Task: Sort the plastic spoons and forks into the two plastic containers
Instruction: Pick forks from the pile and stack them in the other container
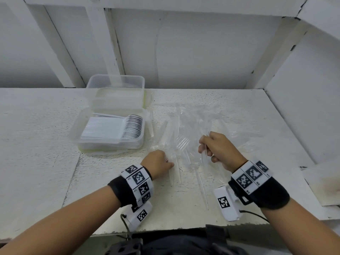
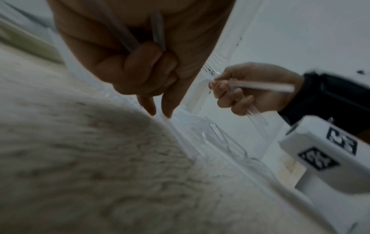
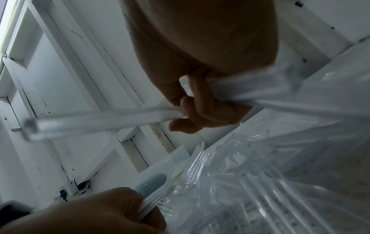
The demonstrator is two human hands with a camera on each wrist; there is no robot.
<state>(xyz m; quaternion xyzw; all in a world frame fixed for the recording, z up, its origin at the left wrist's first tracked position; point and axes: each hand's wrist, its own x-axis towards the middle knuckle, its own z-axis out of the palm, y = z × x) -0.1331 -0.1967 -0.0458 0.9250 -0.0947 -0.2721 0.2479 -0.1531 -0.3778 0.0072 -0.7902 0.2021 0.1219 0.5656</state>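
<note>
Both hands, left hand (image 1: pixel 159 162) and right hand (image 1: pixel 219 150), grip clear utensils (image 1: pixel 203 155).

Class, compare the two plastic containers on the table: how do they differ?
The near container holds a packed row of white cutlery; the far container looks empty. The near one sits beside the loose clear cutlery; the far one stands by the wall. Both are clear, rectangular and lidless.

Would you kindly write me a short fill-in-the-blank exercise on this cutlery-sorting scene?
1. The near container holds a stack of white ____.
2. The loose clear cutlery lies to the ____ of the containers.
3. Both hands, left hand and right hand, grip clear cutlery ____.

Missing words: spoons; right; handles
</note>
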